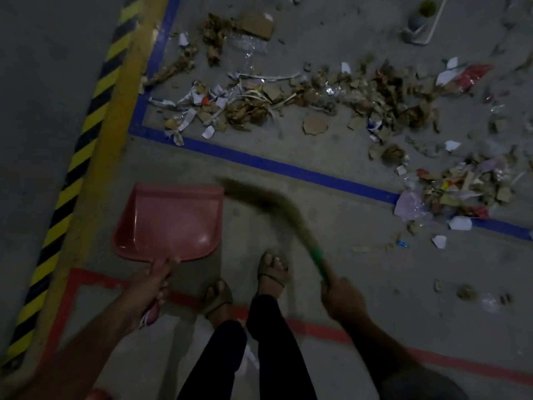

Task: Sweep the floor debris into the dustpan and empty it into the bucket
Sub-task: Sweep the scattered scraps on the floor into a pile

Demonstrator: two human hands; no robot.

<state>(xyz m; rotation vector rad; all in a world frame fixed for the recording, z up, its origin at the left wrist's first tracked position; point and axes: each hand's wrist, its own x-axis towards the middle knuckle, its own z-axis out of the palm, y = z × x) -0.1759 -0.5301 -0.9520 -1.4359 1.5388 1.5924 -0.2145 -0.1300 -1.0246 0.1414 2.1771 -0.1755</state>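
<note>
Nearest, the left hand (157,280) grips the handle of the pink dustpan (170,219), fingers curled round it, while the right hand (341,297) is clenched on the green handle of the broom (277,209). The broom's blurred bristles reach the dustpan's far right corner. Beyond the dustpan, past the blue floor line (288,166), lies the debris (288,96).

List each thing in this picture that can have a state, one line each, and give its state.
Dustpan: empty, held by its handle, mouth toward the litter.
Broom: held, blurred, bristles beside the dustpan's corner.
Left hand: gripping the dustpan handle.
Right hand: gripping the green broom handle.
Litter: scattered loose on the floor, none in the dustpan.
</note>
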